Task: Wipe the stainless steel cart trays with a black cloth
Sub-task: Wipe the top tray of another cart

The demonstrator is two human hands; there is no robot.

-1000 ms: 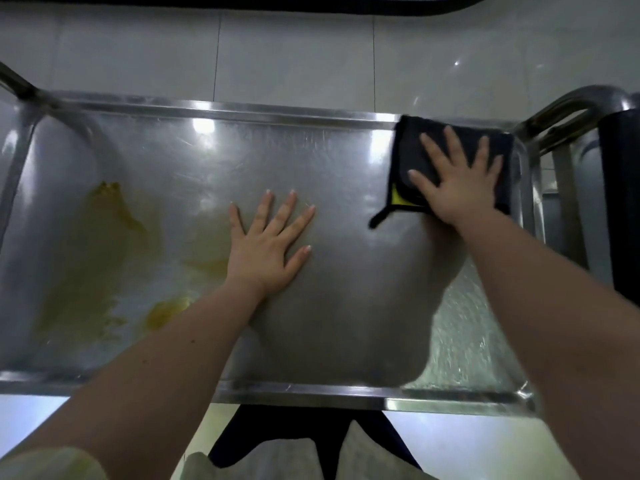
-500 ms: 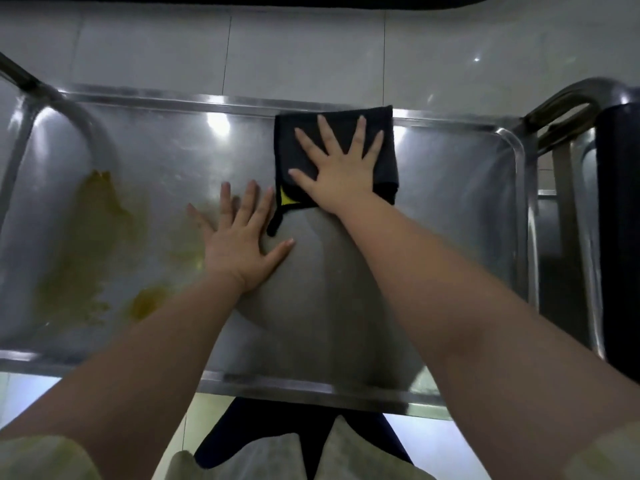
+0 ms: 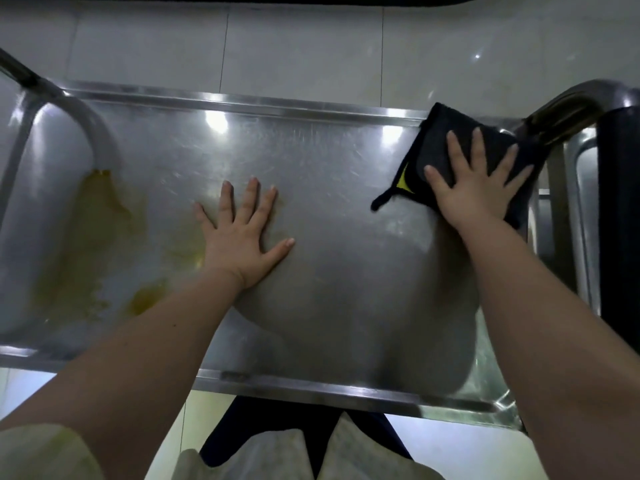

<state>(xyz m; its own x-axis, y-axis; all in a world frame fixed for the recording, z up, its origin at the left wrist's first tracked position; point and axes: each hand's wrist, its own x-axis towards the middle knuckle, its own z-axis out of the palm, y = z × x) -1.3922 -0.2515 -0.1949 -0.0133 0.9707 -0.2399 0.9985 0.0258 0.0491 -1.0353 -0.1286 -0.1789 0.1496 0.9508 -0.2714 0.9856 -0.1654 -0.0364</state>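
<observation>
The stainless steel cart tray (image 3: 339,299) fills the view below me. A black cloth (image 3: 440,150) with a yellow tag lies at the tray's far right corner, over the rim. My right hand (image 3: 474,181) presses flat on the cloth with fingers spread and straight. Near the tray's middle, my left hand (image 3: 242,237) rests flat on the bare steel, fingers spread. Yellow-brown stains (image 3: 86,237) cover the left part of the tray, with a smaller blot (image 3: 145,299) near my left forearm.
The cart's curved steel handle (image 3: 575,109) rises at the right end, beside a dark object (image 3: 620,209) at the right edge. A steel post (image 3: 20,74) stands at the far left corner. Pale floor tiles (image 3: 304,50) lie beyond the cart.
My right hand slid the cloth from the far middle of the tray back to the far right corner. My left hand shifted slightly right, still flat on the steel.
</observation>
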